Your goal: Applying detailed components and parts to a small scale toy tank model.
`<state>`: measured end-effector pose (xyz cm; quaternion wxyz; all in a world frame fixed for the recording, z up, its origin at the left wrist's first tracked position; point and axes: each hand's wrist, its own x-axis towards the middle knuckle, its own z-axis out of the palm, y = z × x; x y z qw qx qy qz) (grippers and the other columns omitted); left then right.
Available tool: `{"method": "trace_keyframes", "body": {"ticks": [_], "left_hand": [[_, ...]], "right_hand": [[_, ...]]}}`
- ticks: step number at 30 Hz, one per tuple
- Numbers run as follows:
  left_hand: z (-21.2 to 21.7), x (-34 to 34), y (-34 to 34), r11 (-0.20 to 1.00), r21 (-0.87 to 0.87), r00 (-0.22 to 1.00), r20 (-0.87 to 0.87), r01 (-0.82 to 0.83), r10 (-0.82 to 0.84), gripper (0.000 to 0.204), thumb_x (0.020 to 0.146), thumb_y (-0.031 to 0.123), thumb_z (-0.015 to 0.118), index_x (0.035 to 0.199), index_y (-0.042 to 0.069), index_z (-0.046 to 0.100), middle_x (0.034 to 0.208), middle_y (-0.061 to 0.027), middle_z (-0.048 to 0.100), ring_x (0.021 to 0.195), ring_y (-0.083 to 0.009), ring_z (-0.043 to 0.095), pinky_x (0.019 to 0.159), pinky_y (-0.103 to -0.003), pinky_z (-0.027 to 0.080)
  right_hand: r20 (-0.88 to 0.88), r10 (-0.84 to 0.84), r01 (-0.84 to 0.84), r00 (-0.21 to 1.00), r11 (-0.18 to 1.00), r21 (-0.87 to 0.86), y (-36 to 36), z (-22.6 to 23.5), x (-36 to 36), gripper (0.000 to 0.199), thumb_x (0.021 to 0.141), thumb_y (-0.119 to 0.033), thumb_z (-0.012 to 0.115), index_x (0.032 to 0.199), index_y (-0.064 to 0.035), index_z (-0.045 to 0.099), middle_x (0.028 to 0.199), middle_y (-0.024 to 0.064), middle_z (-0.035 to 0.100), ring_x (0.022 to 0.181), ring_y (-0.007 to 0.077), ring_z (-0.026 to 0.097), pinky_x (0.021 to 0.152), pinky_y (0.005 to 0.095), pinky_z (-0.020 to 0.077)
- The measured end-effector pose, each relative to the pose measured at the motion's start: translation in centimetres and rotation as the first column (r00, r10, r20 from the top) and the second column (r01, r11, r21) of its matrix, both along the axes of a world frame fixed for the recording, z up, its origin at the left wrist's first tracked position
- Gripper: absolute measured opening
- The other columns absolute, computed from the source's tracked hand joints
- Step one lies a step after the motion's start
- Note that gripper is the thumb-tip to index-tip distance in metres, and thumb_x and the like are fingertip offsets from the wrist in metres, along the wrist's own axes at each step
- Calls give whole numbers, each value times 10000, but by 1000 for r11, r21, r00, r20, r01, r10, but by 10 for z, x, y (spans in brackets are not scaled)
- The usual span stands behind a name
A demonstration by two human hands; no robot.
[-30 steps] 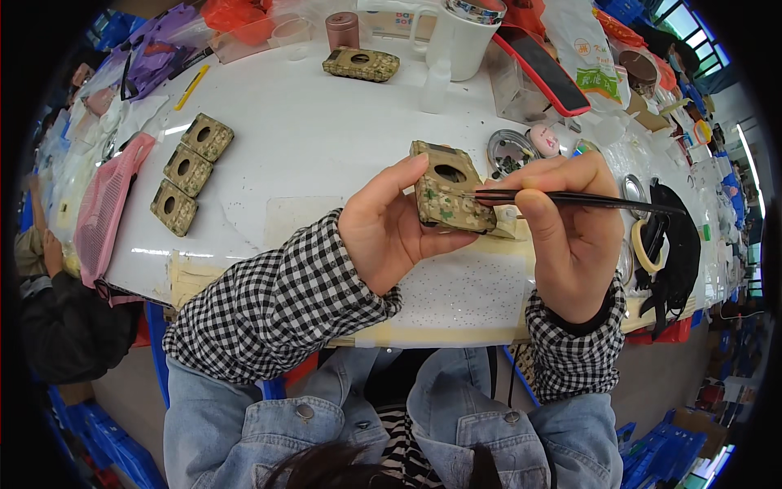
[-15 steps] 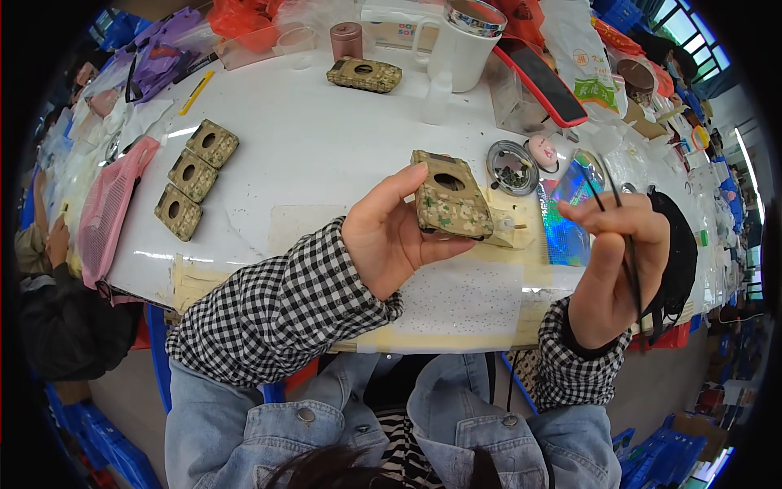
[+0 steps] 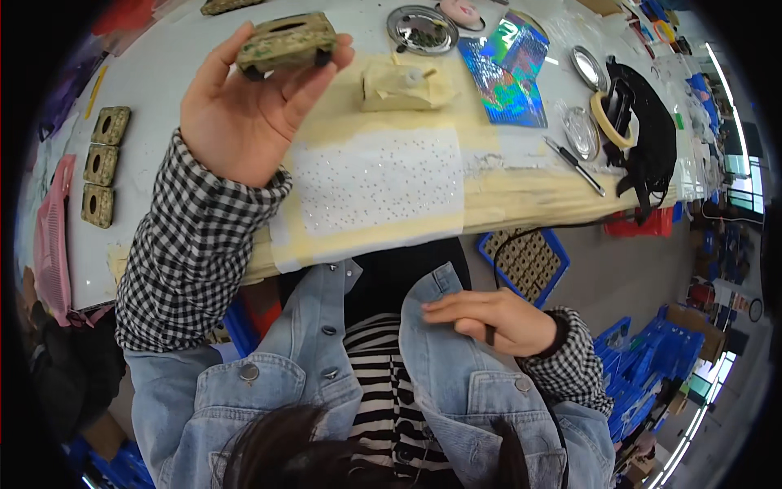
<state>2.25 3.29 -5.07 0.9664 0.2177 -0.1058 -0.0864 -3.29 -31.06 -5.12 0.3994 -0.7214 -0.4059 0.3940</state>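
My left hand (image 3: 243,122) holds up a camouflage-patterned toy tank hull (image 3: 287,39), thumb on one end and fingers under the other. The hull has a dark oval opening on top and dark parts along its lower edge. Down by the front of my denim jacket is my right hand (image 3: 509,322), its fingers closed together. A dark bit of the tweezers (image 3: 489,334) shows below those fingers; the rest of them is hidden.
More camouflage hulls (image 3: 100,165) line the left side. A taped block (image 3: 403,90) stands behind a speckled white sheet (image 3: 375,183). Beyond are a round dish (image 3: 422,31) of small parts and a holographic bag (image 3: 509,77). Right lie a pen (image 3: 575,165) and tape roll (image 3: 611,121).
The view has tilted down. My right hand has dropped from above the table's right side to my jacket. My left hand still holds the hull, now tipped so its side shows.
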Motion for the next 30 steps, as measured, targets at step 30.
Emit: {"method": "trace_keyframes", "body": {"ticks": [30], "left_hand": [[1, 1, 2, 999, -30, 998, -58, -37, 35, 538, 967, 227, 350, 1342, -128, 196, 1367, -361, 251, 1209, -372, 444, 997, -369, 449]], "right_hand": [[-261, -641, 180, 721, 538, -824, -220, -105, -118, 263, 848, -216, 603, 1020, -19, 623, 880, 68, 647, 763, 135, 611, 629, 266, 506]]}}
